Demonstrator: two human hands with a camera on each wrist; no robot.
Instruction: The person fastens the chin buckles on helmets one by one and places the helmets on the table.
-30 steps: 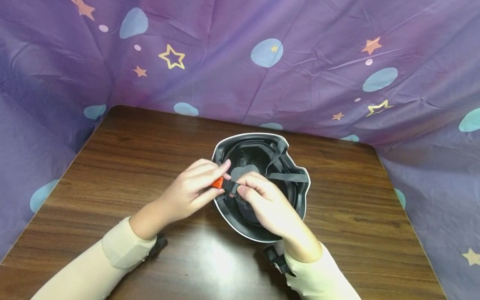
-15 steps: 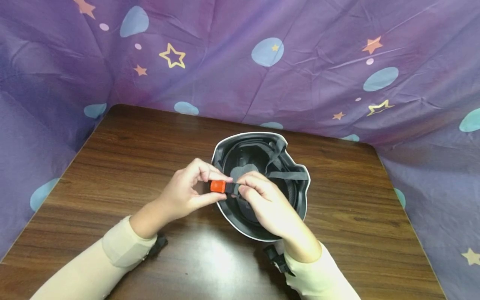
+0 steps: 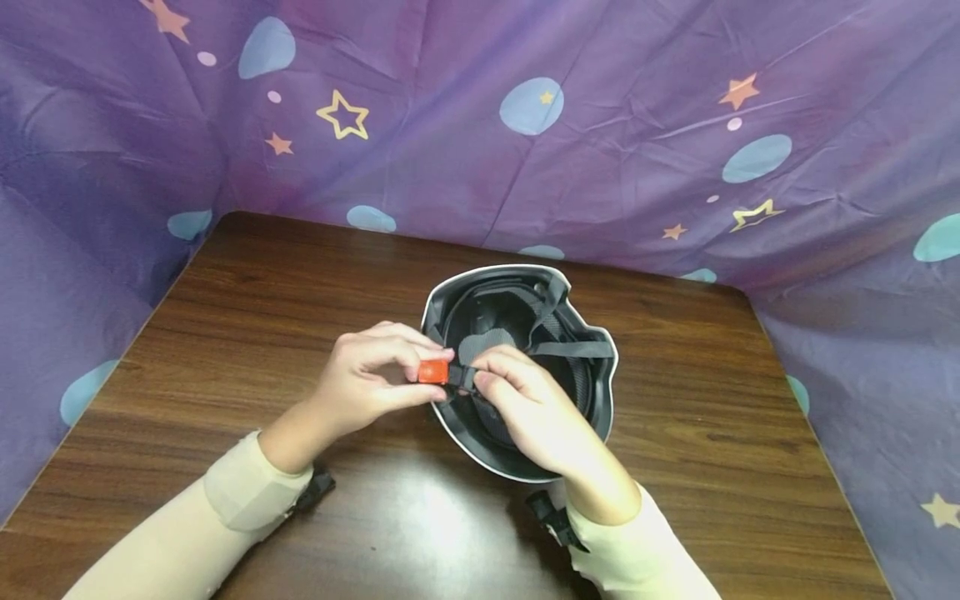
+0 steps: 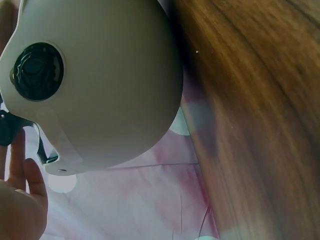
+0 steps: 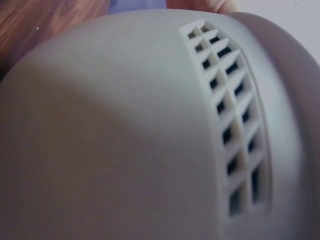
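Note:
A white helmet (image 3: 525, 477) lies upside down on the table, its black padded inside facing up. Over its left rim, my left hand (image 3: 360, 375) holds an orange-red buckle (image 3: 432, 372) between thumb and bent fingers. Black chin strap (image 3: 459, 377) runs from the buckle to my right hand (image 3: 532, 404), whose thumb and index finger pinch it. In the left wrist view, the smooth shell (image 4: 115, 85) carries a dark round piece (image 4: 37, 71), and fingers of the left hand (image 4: 22, 200) show below. A slotted vent (image 5: 230, 120) fills part of the right wrist view.
Grey side straps (image 3: 573, 349) cross the helmet's right inner side. The brown wooden table (image 3: 712, 400) ends at a purple star-patterned cloth (image 3: 450, 125) behind it. Black wrist gear (image 3: 553, 518) hangs under the right sleeve, with more (image 3: 315, 490) under the left.
My left fingers first covered most of the orange-red buckle, then spread to uncover it, and now the index finger is bent against its left end. The right hand keeps its pinch.

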